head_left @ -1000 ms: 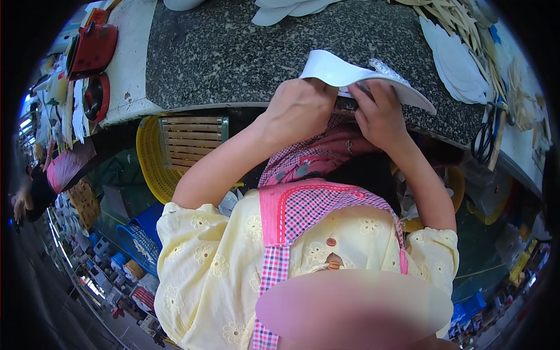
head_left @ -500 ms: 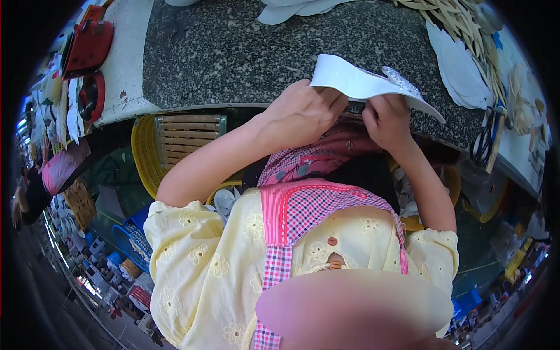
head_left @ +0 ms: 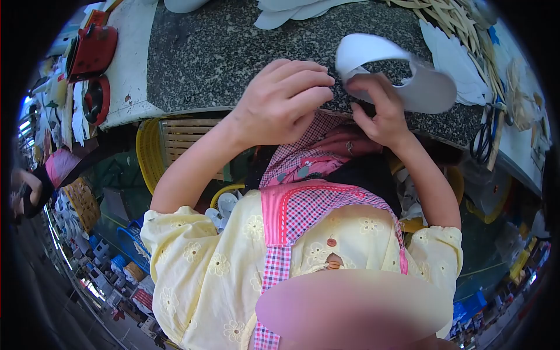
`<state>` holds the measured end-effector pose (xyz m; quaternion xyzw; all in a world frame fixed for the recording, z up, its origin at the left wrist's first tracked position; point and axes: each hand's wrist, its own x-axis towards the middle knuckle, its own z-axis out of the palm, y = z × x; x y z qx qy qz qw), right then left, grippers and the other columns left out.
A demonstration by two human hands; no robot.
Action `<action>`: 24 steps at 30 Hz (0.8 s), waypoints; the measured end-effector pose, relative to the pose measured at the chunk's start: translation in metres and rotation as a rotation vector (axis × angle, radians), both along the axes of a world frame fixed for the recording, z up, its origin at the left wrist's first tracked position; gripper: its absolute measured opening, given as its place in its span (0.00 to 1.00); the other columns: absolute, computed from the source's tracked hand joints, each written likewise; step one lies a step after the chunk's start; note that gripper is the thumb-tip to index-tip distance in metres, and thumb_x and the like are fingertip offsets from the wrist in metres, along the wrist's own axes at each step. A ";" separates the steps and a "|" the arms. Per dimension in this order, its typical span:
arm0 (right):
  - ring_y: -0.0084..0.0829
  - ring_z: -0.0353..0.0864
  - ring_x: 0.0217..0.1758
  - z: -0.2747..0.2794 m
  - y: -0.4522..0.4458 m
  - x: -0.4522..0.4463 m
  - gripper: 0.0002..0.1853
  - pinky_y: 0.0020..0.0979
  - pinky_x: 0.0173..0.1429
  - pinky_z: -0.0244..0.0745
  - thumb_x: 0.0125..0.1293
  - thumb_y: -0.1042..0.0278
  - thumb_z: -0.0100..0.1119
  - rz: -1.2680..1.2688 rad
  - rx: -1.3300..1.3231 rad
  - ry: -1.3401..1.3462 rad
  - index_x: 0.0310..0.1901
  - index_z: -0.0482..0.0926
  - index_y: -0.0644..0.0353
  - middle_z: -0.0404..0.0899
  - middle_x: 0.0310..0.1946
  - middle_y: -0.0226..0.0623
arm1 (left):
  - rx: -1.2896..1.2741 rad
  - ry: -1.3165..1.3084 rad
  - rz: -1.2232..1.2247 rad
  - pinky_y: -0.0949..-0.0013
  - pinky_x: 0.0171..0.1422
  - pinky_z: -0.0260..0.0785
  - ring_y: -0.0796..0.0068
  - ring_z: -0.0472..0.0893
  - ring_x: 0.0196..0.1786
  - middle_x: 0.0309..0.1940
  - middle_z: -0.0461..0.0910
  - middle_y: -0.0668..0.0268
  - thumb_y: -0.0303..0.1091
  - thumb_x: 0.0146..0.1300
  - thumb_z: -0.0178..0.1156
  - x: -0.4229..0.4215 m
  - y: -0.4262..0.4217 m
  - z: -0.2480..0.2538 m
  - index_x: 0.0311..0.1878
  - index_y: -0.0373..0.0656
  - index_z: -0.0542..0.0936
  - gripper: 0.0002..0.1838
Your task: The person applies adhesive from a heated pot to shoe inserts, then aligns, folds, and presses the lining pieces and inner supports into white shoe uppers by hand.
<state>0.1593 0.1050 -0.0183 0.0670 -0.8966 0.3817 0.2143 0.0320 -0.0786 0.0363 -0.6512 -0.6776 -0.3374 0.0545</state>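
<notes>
My left hand (head_left: 286, 102) hovers over the front edge of the granite slab, its fingers loosely curled and a little apart, with nothing visible in them. To its right, my right hand (head_left: 380, 108) has its fingers against the left part of a white shoe piece (head_left: 429, 90). This piece has a curved band around an opening, through which the granite shows, and a broad rounded end pointing right. It is slightly blurred, and the exact grip beneath it is partly hidden.
A speckled granite slab (head_left: 233, 52) tops the workbench. White sole-shaped pieces (head_left: 449, 64) lie at its right, near pale strips (head_left: 455, 26) and black-handled scissors (head_left: 481, 134). A red tape dispenser (head_left: 96, 52) stands at left. Below the bench sits a yellow basket (head_left: 149, 157).
My left hand has come off the white shoe piece and moved left. The piece has turned in my right hand, so its opening now shows; the sparkly ornament is no longer visible.
</notes>
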 end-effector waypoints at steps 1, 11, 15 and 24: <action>0.40 0.72 0.39 -0.004 0.000 0.002 0.20 0.37 0.43 0.67 0.44 0.76 0.59 0.001 0.032 -0.022 0.42 0.72 0.54 0.73 0.35 0.36 | -0.017 -0.006 0.026 0.65 0.47 0.70 0.60 0.77 0.45 0.40 0.78 0.60 0.19 0.43 0.56 0.001 0.002 -0.006 0.40 0.40 0.77 0.16; 0.36 0.73 0.37 -0.010 -0.021 -0.013 0.24 0.38 0.39 0.64 0.42 0.71 0.64 -0.254 0.065 0.012 0.44 0.69 0.54 0.74 0.31 0.32 | -0.180 -0.820 0.007 0.67 0.63 0.60 0.67 0.69 0.58 0.53 0.71 0.59 0.28 0.42 0.68 -0.025 0.038 -0.044 0.60 0.40 0.63 0.39; 0.36 0.73 0.31 -0.016 -0.028 -0.011 0.19 0.37 0.38 0.64 0.42 0.73 0.64 -0.278 -0.016 0.091 0.40 0.72 0.56 0.74 0.27 0.31 | -0.300 -1.035 -0.134 0.68 0.58 0.65 0.75 0.72 0.53 0.48 0.73 0.67 0.23 0.44 0.66 -0.036 0.043 -0.045 0.55 0.39 0.69 0.31; 0.34 0.71 0.31 -0.008 -0.026 0.011 0.16 0.31 0.35 0.67 0.39 0.83 0.62 -0.144 -0.151 0.332 0.32 0.76 0.56 0.75 0.25 0.30 | -0.248 -0.729 -0.135 0.66 0.54 0.67 0.67 0.77 0.46 0.36 0.80 0.63 0.18 0.36 0.66 -0.020 0.011 -0.028 0.33 0.38 0.78 0.15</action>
